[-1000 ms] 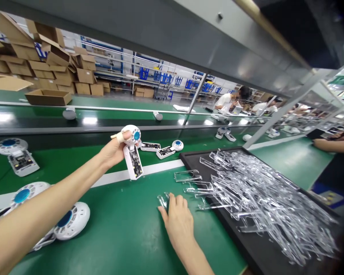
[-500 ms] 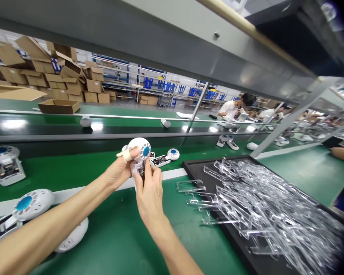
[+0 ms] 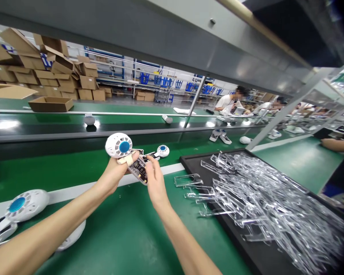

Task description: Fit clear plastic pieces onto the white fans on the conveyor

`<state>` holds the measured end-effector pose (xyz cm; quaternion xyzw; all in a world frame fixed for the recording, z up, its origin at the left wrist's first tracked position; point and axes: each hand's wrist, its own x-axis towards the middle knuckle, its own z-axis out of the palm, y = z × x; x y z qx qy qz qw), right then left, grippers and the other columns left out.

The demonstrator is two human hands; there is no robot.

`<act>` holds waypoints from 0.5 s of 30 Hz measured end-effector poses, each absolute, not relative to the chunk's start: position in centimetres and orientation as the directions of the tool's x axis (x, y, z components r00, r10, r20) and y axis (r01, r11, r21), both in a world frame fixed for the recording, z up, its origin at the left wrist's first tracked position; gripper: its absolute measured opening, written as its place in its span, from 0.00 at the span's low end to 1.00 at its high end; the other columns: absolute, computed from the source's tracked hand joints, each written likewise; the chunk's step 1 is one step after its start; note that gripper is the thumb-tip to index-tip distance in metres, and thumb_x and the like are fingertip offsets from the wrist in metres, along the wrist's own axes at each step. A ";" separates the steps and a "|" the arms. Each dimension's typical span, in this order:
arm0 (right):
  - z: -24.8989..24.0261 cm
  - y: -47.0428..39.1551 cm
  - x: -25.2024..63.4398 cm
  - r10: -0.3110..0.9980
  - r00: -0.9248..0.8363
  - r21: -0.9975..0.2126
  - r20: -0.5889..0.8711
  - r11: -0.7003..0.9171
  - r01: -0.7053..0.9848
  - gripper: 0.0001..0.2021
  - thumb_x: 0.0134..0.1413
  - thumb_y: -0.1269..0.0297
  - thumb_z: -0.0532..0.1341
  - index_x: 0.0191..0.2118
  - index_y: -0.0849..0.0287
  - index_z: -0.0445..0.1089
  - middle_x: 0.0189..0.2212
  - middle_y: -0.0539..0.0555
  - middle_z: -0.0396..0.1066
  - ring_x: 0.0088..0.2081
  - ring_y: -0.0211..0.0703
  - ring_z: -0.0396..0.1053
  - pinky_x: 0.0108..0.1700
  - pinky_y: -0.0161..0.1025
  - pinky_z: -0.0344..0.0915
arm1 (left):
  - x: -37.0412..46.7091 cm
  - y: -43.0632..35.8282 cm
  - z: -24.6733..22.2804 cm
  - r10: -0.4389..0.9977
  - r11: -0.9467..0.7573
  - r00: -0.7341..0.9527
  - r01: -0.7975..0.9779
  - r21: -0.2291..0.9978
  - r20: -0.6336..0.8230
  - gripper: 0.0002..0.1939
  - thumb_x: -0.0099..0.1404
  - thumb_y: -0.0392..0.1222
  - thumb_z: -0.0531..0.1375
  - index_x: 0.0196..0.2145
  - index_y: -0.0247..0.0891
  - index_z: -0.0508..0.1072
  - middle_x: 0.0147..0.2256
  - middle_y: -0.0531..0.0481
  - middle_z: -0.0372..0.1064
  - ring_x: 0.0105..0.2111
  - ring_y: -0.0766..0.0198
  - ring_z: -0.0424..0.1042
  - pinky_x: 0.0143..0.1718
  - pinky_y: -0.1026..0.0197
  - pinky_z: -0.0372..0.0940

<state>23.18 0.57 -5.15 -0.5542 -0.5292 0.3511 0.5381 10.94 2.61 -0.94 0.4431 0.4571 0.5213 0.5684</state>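
My left hand (image 3: 114, 173), a beige wrap on its thumb, closes around the neck of a handheld fan (image 3: 114, 145). The fan has a round white head with a blue centre, tilted up to the left. Its open handle shows a circuit board (image 3: 140, 168) and slants down to the right. My right hand (image 3: 157, 183) has its fingertips against the handle's right edge; its thumb is mostly hidden. Just behind the hands, another fan (image 3: 163, 151) with an exposed board lies on the green belt.
To the right, a black tray (image 3: 195, 164) carries a heap of clear plastic frames (image 3: 260, 198), some overhanging its left edge. More open fans (image 3: 28, 206) lie at lower left. A metal shelf beam (image 3: 160, 42) spans overhead. A co-worker's arm (image 3: 336, 145) shows at far right.
The held fan has moved left and turned, so its head now leans left and its circuit board shows. My right fingers have shifted to the handle's edge. The view has shifted slightly.
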 end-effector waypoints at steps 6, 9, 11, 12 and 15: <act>-6.6 3.7 21.7 0.922 0.381 -0.984 0.067 -0.002 0.179 0.26 0.62 0.53 0.37 0.23 0.58 0.64 0.23 0.55 0.71 0.27 0.42 0.69 0.29 0.36 0.65 | 12.2 1.2 -1.4 0.977 -0.211 -0.062 -0.087 0.974 0.206 0.25 0.42 0.50 0.71 0.37 0.34 0.75 0.42 0.41 0.75 0.43 0.50 0.72 0.47 0.53 0.65; -6.8 3.9 21.2 0.931 0.351 -0.941 0.101 -0.025 0.339 0.28 0.64 0.56 0.34 0.24 0.58 0.64 0.24 0.55 0.72 0.28 0.42 0.70 0.31 0.35 0.65 | 12.1 1.4 -1.8 0.982 -0.169 -0.104 -0.109 0.980 0.158 0.26 0.41 0.51 0.71 0.35 0.34 0.75 0.43 0.40 0.74 0.43 0.49 0.72 0.45 0.53 0.67; -6.2 3.5 21.7 0.957 0.264 -0.871 0.119 -0.027 0.491 0.28 0.65 0.55 0.36 0.26 0.58 0.67 0.26 0.54 0.74 0.30 0.41 0.71 0.33 0.34 0.65 | 11.2 2.2 -1.8 0.997 -0.048 -0.068 -0.138 0.989 0.039 0.28 0.39 0.52 0.72 0.36 0.34 0.75 0.42 0.40 0.74 0.41 0.50 0.73 0.40 0.53 0.68; -5.7 3.2 22.5 0.970 0.212 -0.818 0.123 -0.022 0.575 0.26 0.65 0.54 0.40 0.27 0.58 0.69 0.28 0.53 0.75 0.32 0.42 0.72 0.34 0.34 0.64 | 10.3 2.9 -1.7 0.999 0.033 -0.031 -0.143 0.989 -0.038 0.30 0.38 0.53 0.72 0.37 0.34 0.75 0.40 0.40 0.75 0.38 0.50 0.73 0.37 0.54 0.68; -3.8 2.2 27.1 0.984 0.140 -0.580 0.107 -0.053 0.813 0.15 0.62 0.54 0.53 0.38 0.56 0.74 0.35 0.55 0.77 0.39 0.48 0.74 0.41 0.39 0.63 | 5.1 6.0 -1.7 0.979 0.205 -0.015 -0.019 0.979 -0.205 0.31 0.38 0.55 0.72 0.37 0.33 0.74 0.33 0.43 0.76 0.31 0.55 0.73 0.32 0.56 0.68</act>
